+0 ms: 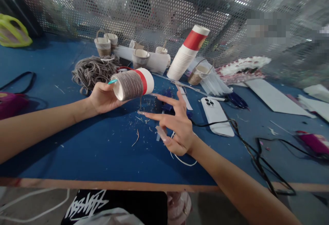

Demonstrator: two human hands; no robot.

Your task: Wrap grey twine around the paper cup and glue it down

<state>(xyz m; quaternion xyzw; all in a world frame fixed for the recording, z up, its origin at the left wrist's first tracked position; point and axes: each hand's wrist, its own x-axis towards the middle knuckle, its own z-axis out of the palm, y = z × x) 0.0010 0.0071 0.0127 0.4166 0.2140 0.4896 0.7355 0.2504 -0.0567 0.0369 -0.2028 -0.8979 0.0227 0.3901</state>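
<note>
My left hand (106, 98) holds a white and red paper cup (147, 81) tilted on its side, its opening toward the left. Grey cord (128, 85) is wound closely around much of the cup, and a short end hangs below it. To the right, my right hand (177, 125) is raised over the table with its fingers spread, the fingertips near the hanging cord end. No object shows in it. Behind my left hand lies a loose heap of grey cord (92, 71).
A tilted stack of paper cups (183, 55) stands behind the hands, with small handled cups (141, 58) nearby. On the right are a white phone (217, 117), black cables (248, 146) and white sheets (279, 96). A perforated metal screen (154, 9) borders the blue table (102, 156).
</note>
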